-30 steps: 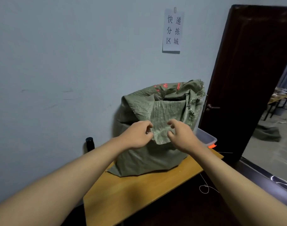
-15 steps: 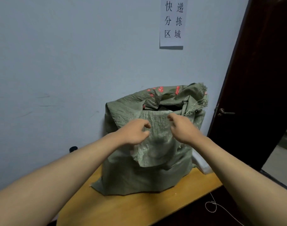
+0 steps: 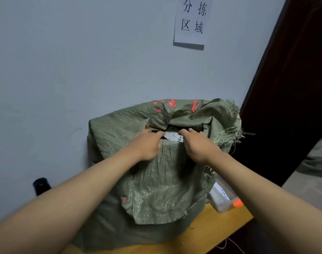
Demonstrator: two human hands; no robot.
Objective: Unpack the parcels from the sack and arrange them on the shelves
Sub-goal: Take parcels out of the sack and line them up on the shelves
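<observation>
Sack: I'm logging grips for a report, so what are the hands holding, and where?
Both the left hand and right hand grip the sack by the front edge of its open mouth, folded flap hanging below.

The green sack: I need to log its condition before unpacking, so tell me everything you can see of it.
The sack is olive-green woven plastic, crinkled, with red printed marks near its top and a frayed right edge. It stands upright on the wooden table by the wall, bulging full. Its front flap is folded down, and the mouth gapes, showing a white label inside. The left hand and right hand grip the front rim.
</observation>
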